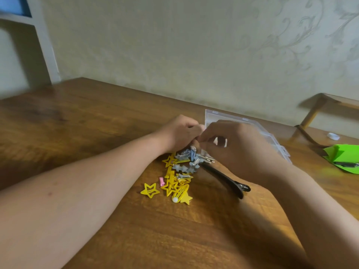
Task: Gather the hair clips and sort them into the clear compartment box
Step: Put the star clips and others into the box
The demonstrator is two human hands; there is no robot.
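Two bare hands meet fingertip to fingertip over a wooden table (97,133). The left hand (181,133) is curled, and it seems to pinch a blue-grey clip (192,153) that hangs just under its fingertips. The right hand (235,146) is also curled, thumb against forefinger at the same spot. I cannot tell whether it holds that clip, since the contact is hidden.

Directly below and nearer lies the pile of hair clips (178,177), made up of yellow stars, grey stars and thin silver slides, all overlapping. One yellow star (150,190) sits apart on the near left, with a small pink clip (161,181) beside the pile. A long black clip (227,180) lies to the right, under the right wrist.

These look light, thin and stiff, and their cut-out shapes are likely to snag on each other. It looks best to lift them one at a time by the flat body, and the black one by its middle.

The clear box (211,115) stands just behind the hands, partly hidden by the right one. Far right are a white cap (333,136) and some green paper (343,156).
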